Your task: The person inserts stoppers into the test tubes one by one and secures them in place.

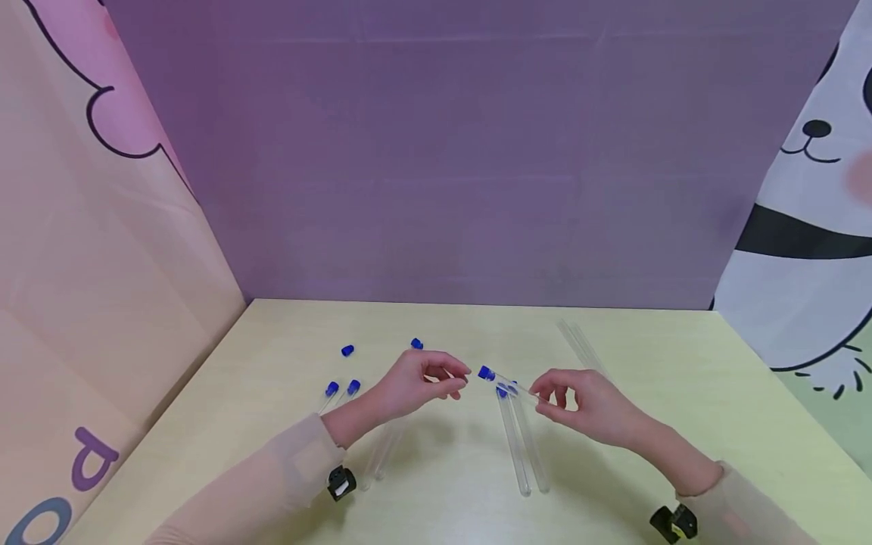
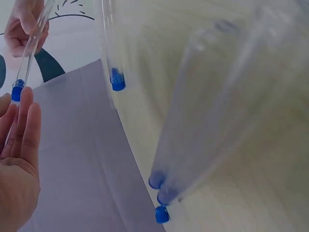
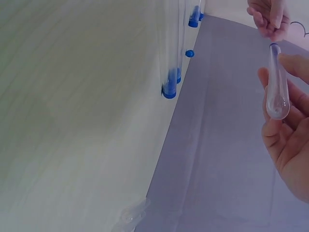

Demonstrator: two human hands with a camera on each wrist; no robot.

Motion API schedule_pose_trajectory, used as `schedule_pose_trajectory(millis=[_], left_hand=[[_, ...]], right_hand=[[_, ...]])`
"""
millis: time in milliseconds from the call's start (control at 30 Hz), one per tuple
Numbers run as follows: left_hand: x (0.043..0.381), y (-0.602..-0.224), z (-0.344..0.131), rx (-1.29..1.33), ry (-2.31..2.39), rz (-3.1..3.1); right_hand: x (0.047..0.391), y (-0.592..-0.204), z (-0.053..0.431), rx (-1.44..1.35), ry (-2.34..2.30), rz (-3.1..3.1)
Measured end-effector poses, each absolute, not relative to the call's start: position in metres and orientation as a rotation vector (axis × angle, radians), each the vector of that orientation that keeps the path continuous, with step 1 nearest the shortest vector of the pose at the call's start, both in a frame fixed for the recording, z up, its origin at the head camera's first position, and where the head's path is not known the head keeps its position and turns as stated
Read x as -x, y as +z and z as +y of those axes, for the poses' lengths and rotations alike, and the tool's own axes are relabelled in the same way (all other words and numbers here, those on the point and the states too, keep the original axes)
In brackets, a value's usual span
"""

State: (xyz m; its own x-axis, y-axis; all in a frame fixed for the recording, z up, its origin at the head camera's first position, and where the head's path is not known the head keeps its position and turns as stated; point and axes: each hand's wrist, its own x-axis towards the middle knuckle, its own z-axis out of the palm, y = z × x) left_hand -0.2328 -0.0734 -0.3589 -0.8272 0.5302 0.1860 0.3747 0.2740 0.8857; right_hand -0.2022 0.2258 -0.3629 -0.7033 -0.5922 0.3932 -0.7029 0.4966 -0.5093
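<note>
My right hand (image 1: 593,405) pinches a clear test tube (image 1: 515,387) near its rounded end, between thumb and fingers. The tube is held aslant above the table, its blue cap (image 1: 486,372) pointing left. Just left of that cap is my left hand (image 1: 422,386), fingers loosely bent, with a small gap to the cap in the head view. In the left wrist view its fingertips (image 2: 27,96) overlap the cap. Below the held tube, two blue-capped test tubes (image 1: 514,446) lie side by side on the table.
Two more blue caps (image 1: 353,387) top tubes partly hidden by my left arm, and clear tubes (image 1: 384,454) lie beneath it. Loose blue caps lie farther back, one cap (image 1: 347,350) at the left. Clear tubes without caps (image 1: 579,344) lie behind my right hand.
</note>
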Motion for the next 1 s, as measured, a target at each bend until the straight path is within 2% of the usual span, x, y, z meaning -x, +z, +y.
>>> schedule_pose_trajectory(millis=[1000], left_hand=[[0.249,-0.368,-0.133,-0.902,1.310,2.670]], right_hand=[[0.215,-0.381,0.259,-1.016,0.949,-2.613]])
